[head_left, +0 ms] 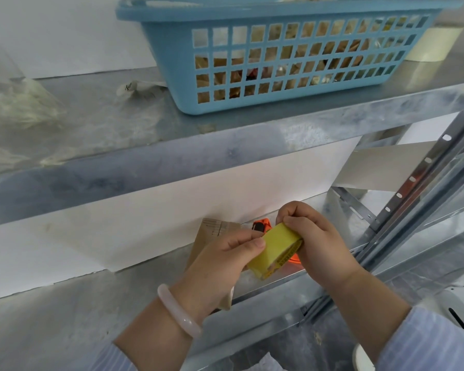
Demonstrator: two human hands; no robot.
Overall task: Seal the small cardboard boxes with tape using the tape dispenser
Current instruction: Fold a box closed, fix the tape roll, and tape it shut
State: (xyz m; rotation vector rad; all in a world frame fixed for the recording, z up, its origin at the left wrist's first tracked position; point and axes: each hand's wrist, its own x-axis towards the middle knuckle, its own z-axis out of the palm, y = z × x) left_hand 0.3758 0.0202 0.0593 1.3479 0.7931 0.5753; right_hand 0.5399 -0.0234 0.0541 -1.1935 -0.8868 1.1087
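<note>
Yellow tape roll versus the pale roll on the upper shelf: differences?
The yellow tape roll is held tilted by the left hand and right hand; the pale roll stands untouched. The blue basket hides part of the pale roll, not the yellow tape roll. Both are round.

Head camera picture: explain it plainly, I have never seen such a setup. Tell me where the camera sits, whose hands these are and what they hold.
No machine here: a person wears one camera on the head, looking down at their own hands. The left hand and right hand both grip a yellow tape roll. Behind them, on the lower shelf, lie a cardboard box and an orange thing, probably the dispenser. A blue basket stands on the upper shelf.
</note>
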